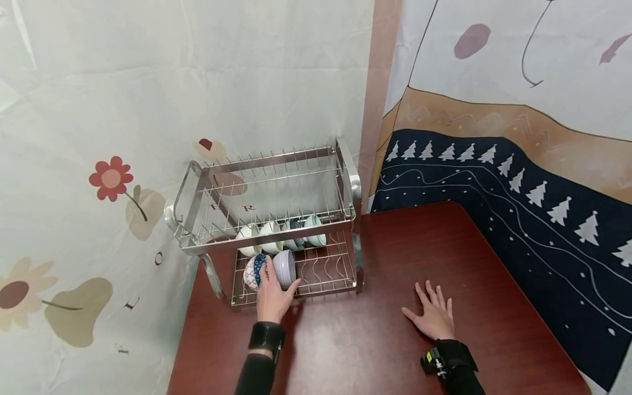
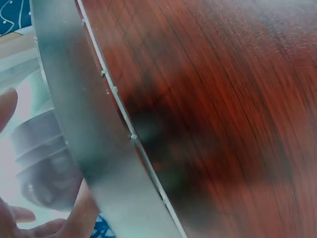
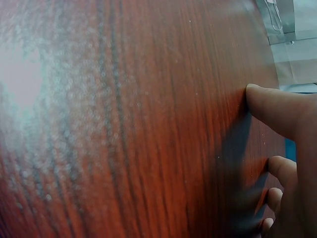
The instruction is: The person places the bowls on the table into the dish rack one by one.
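My left hand reaches into the lower tier of a metal dish rack. Its fingers lie between a lavender bowl and a blue patterned bowl, while the thumb is spread out at the lavender bowl's right side. In the left wrist view the thumb stands a little off the ridged lavender bowl. Left of the blue bowl, a bowl with a pinkish lattice pattern stands on edge. My right hand rests on the brown table, fingers spread.
Behind the front bowls, a second row holds white bowls, a dark blue one and a pale green one. The rack's upper tier spans above them, bare wire. A printed cloth hangs behind the table.
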`<state>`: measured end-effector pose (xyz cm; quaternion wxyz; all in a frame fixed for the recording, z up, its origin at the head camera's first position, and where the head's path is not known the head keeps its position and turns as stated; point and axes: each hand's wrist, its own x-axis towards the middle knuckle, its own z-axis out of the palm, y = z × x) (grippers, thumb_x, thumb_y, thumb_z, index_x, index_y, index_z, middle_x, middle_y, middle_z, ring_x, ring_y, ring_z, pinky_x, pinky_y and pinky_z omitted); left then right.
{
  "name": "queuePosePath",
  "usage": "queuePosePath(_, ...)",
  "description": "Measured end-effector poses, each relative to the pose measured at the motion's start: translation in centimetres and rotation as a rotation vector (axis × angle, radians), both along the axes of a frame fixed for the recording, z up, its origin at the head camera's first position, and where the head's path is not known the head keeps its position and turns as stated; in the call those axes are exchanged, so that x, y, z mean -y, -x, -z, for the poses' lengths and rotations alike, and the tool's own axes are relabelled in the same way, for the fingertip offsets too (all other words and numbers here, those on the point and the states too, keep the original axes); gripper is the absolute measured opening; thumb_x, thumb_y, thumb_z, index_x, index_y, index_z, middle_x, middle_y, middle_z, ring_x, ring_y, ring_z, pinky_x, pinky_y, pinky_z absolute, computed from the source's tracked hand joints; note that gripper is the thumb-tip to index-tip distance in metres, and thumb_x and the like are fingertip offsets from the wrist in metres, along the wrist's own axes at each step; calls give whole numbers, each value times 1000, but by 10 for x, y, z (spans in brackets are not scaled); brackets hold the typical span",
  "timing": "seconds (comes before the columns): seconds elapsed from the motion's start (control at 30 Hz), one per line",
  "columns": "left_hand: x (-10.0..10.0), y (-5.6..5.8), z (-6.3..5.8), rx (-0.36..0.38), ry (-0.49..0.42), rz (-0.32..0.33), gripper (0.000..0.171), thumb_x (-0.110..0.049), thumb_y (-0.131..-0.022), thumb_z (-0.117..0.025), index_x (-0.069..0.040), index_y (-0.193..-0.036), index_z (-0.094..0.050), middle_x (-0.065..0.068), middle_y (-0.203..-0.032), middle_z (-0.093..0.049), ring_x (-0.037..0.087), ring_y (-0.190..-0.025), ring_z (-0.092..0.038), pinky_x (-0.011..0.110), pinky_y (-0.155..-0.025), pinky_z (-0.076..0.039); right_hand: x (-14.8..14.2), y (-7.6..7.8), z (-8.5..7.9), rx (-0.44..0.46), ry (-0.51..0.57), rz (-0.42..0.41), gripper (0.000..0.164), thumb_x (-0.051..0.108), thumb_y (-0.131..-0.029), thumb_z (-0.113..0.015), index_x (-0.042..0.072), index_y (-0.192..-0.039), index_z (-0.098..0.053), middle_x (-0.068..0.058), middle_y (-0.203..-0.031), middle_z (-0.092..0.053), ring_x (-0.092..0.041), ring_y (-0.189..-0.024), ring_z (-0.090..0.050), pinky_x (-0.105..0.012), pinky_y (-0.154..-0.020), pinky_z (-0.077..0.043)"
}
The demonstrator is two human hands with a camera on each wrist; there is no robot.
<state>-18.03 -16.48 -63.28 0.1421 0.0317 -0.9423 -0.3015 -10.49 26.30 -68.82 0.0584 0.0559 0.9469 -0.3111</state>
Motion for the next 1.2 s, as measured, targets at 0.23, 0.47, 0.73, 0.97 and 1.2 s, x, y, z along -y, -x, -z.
queuePosePath(0.23,13,-34,-9,-87,169,46,95,-48,-93,-84,-14,-170,-41,16,-168,-51,45,-134,-64,57,-78,-64,-2,0,2,16,-11,-5,95,49,-102,-73,-2,-171,-32,-37,-179,-15,-61,-167,-4,-81,-132,7)
queuePosePath(0.47,27,-56,5,-282,272,142,85,-40,-80,-95,-16,-154,-62,14,-135,-71,35,-110,-70,52,-82,-63,-6,2,0,17,-13,-2,97,50,-101,-74,-1,-171,-32,-37,-179,-15,-61,-167,-4,-80,-132,6)
queuePosePath(0.73,32,-69,18,-305,301,163,85,-36,-75,-98,-17,-151,-65,12,-131,-73,32,-109,-70,51,-81,-62,-5,0,-1,16,-11,-3,96,50,-101,-74,-2,-171,-32,-37,-179,-16,-61,-167,-4,-81,-132,6)
queuePosePath(0.97,33,-77,29,-275,313,186,88,-39,-73,-99,-16,-151,-66,12,-133,-73,31,-111,-70,52,-86,-62,-5,1,0,2,-13,-2,95,49,-102,-74,-2,-171,-33,-37,-179,-17,-61,-167,-6,-80,-132,5)
queuePosePath(1.2,36,-82,40,-177,304,197,90,-40,-74,-98,-17,-153,-64,13,-138,-73,33,-114,-71,60,-94,-62,-5,2,-1,25,-41,0,96,50,-102,-73,-1,-171,-32,-36,-179,-15,-61,-167,-5,-80,-132,3)
